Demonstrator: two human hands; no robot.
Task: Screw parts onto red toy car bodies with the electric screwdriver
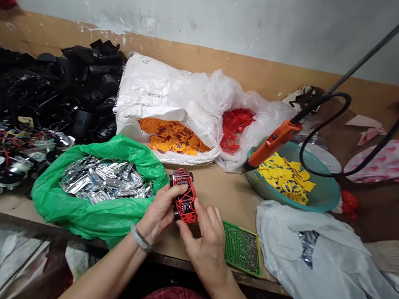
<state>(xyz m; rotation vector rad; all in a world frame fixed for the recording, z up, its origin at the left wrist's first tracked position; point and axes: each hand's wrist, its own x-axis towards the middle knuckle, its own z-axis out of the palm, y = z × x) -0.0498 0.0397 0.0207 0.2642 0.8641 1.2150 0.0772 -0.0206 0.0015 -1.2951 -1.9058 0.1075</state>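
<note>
A small toy car (185, 202) with a red lattice frame and black wheels is held up over the front of the table. My left hand (161, 208) grips its left side, the thumb lying across the top. On the right, my right hand (206, 237) pinches the car's near end and side between thumb and fingers. Just beyond my right hand lies a green grid tray (233, 241) with many small screws gathered at its right side. Left of my hands, a green plastic bag (47, 192) stands open, filled with shiny silver parts (106, 181).
An orange electric screwdriver (274, 143) hangs above a teal basin (254, 179) of yellow pieces (285, 176). Behind are a white sack (157, 79) of orange parts and a clear bag (269, 115) of red frames. Black parts (45, 83) pile up left; a whitish bag (315, 279) lies right.
</note>
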